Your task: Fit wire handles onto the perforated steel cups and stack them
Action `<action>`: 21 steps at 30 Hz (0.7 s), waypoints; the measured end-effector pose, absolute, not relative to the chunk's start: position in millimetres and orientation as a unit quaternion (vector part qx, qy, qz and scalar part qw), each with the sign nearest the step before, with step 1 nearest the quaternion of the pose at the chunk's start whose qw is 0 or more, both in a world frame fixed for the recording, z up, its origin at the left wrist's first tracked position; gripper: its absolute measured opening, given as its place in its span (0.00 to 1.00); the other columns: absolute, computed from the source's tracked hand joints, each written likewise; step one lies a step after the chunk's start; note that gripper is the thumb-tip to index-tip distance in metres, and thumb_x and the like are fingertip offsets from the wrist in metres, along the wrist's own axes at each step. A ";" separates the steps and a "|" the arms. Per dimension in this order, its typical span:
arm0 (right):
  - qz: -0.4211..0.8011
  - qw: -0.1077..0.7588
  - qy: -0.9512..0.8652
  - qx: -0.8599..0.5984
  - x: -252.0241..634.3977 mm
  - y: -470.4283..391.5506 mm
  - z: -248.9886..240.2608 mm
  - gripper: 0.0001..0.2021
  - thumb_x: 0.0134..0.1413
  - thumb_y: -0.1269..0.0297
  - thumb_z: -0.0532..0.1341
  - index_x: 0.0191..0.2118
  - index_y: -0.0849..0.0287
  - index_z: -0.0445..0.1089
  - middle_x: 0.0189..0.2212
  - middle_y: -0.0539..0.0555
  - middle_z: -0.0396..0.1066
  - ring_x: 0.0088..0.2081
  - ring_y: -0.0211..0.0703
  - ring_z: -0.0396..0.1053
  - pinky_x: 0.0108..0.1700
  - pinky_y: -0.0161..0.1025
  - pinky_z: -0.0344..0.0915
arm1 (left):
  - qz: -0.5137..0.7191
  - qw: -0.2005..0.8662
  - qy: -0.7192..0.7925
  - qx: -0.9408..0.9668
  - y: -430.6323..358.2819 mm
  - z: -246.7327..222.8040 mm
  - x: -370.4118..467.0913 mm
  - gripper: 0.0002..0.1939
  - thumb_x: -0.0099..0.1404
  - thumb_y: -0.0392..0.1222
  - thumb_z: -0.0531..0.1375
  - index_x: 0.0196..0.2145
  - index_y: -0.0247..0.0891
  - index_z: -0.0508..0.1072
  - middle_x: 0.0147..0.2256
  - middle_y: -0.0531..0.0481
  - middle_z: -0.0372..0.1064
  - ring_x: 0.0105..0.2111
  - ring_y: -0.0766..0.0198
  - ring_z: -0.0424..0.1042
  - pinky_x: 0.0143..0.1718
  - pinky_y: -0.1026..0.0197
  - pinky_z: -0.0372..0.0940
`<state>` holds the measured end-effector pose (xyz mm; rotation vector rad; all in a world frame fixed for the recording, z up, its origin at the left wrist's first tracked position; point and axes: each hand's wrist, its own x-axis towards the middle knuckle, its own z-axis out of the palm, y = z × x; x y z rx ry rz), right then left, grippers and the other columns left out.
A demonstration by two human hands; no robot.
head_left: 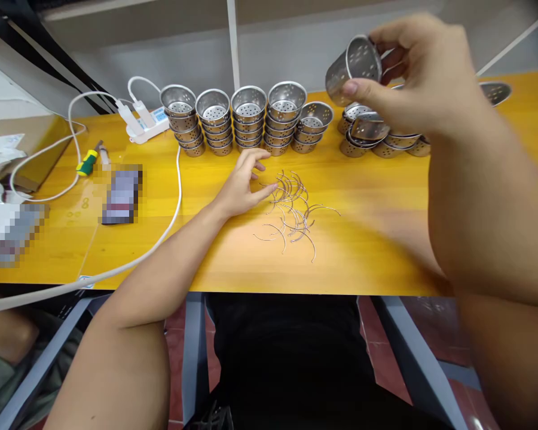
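My right hand (pixel 412 77) holds a perforated metal cup (pixel 352 67) up in the air, tilted on its side, thumb against its wall. Beneath it, more metal cups (pixel 363 146) lie loosely grouped, partly hidden by my right hand and forearm. On the table, my left hand (pixel 246 186) rests with its fingers apart and nothing held, at the left edge of a scattered heap of thin curved wires (pixel 296 209). Just behind stand several upright stacks of perforated cups (pixel 248 116), the rightmost stack (pixel 312 125) lower than the others.
A white power strip (pixel 150 126) with plugs sits at the back left, its cable (pixel 177 197) crossing the yellow table (pixel 215 263). Further left are a green-yellow screwdriver (pixel 88 162), a blurred phone (pixel 122 196) and a cardboard box (pixel 31 143). Someone's leg (pixel 9 328) shows at lower left.
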<state>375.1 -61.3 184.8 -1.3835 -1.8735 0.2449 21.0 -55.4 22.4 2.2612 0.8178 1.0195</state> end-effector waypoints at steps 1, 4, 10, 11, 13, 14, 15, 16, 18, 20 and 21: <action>0.080 0.360 -0.739 -0.564 377.8 -53.8 191.7 0.36 0.70 0.59 0.86 0.77 0.70 0.84 0.63 0.72 0.85 0.52 0.55 0.78 0.57 0.55 0.75 | 0.381 0.263 0.299 0.835 -56.0 23.8 20.6 0.36 0.78 0.59 0.72 0.75 0.47 0.70 0.75 0.36 0.71 0.62 0.51 0.83 0.60 0.47 0.83; 0.076 0.250 -0.748 -0.610 374.8 -31.6 202.3 0.36 0.68 0.66 0.88 0.77 0.69 0.85 0.62 0.68 0.86 0.49 0.45 0.73 0.56 0.50 0.72 | 0.386 0.260 0.294 0.835 -58.0 27.2 20.1 0.30 0.79 0.52 0.69 0.73 0.45 0.73 0.72 0.37 0.74 0.60 0.53 0.82 0.59 0.48 0.83; 0.125 0.180 -0.759 -0.614 365.2 3.3 193.1 0.39 0.68 0.57 0.88 0.78 0.66 0.84 0.58 0.65 0.90 0.45 0.39 0.74 0.57 0.46 0.73 | 0.385 0.256 0.293 0.837 -59.2 28.8 17.9 0.27 0.80 0.49 0.68 0.72 0.43 0.74 0.70 0.37 0.75 0.60 0.53 0.82 0.58 0.49 0.82; 0.120 0.169 -0.760 -0.616 365.9 7.8 189.9 0.42 0.66 0.56 0.89 0.79 0.66 0.84 0.58 0.65 0.90 0.44 0.38 0.75 0.57 0.45 0.73 | 0.387 0.255 0.291 0.837 -58.8 28.1 17.6 0.27 0.80 0.49 0.68 0.71 0.43 0.75 0.70 0.37 0.76 0.60 0.54 0.82 0.58 0.49 0.82; 0.112 0.154 -0.768 -0.612 368.8 15.7 183.6 0.44 0.63 0.53 0.90 0.79 0.67 0.84 0.57 0.64 0.91 0.43 0.36 0.75 0.56 0.44 0.74 | 0.390 0.251 0.289 0.837 -57.7 26.3 17.3 0.26 0.80 0.49 0.68 0.71 0.44 0.75 0.69 0.38 0.76 0.59 0.54 0.82 0.57 0.50 0.82; 0.109 0.151 -0.771 -0.609 370.5 19.0 180.8 0.45 0.62 0.53 0.90 0.78 0.67 0.84 0.56 0.63 0.91 0.42 0.36 0.75 0.56 0.44 0.74 | 0.392 0.250 0.288 0.838 -57.2 25.3 17.3 0.26 0.80 0.49 0.68 0.71 0.44 0.75 0.69 0.38 0.76 0.59 0.55 0.82 0.56 0.50 0.82; 0.106 0.149 -0.774 -0.606 372.1 21.6 178.3 0.45 0.61 0.52 0.90 0.77 0.67 0.85 0.55 0.63 0.91 0.42 0.36 0.75 0.56 0.44 0.74 | 0.392 0.249 0.287 0.838 -56.8 24.4 17.4 0.26 0.80 0.49 0.68 0.71 0.44 0.76 0.69 0.38 0.76 0.59 0.55 0.82 0.56 0.50 0.82; 0.105 0.146 -0.777 -0.603 373.0 23.4 176.4 0.44 0.62 0.50 0.90 0.77 0.66 0.85 0.55 0.63 0.91 0.41 0.36 0.75 0.57 0.44 0.75 | 0.392 0.249 0.285 0.838 -56.5 23.7 17.6 0.26 0.80 0.49 0.68 0.70 0.44 0.76 0.69 0.39 0.76 0.59 0.55 0.82 0.56 0.51 0.82; 0.101 0.141 -0.773 -0.610 372.1 24.2 174.6 0.46 0.62 0.48 0.90 0.79 0.65 0.84 0.56 0.63 0.91 0.42 0.37 0.75 0.59 0.46 0.75 | 0.389 0.250 0.286 0.839 -56.4 23.2 17.9 0.25 0.80 0.49 0.68 0.70 0.45 0.76 0.69 0.39 0.76 0.59 0.55 0.82 0.55 0.51 0.81; 0.097 0.132 -0.763 -0.625 366.7 20.1 175.9 0.48 0.61 0.47 0.90 0.80 0.64 0.83 0.57 0.64 0.91 0.45 0.40 0.77 0.61 0.48 0.75 | 0.384 0.254 0.291 0.839 -57.0 23.7 18.0 0.25 0.79 0.48 0.68 0.70 0.44 0.76 0.69 0.39 0.76 0.60 0.55 0.82 0.56 0.51 0.81; 0.098 0.128 -0.758 -0.632 363.0 16.3 177.7 0.49 0.60 0.48 0.90 0.81 0.64 0.83 0.57 0.65 0.91 0.47 0.42 0.78 0.62 0.49 0.75 | 0.381 0.256 0.295 0.838 -57.4 24.4 17.9 0.25 0.79 0.48 0.68 0.70 0.44 0.76 0.69 0.39 0.76 0.60 0.55 0.82 0.56 0.51 0.81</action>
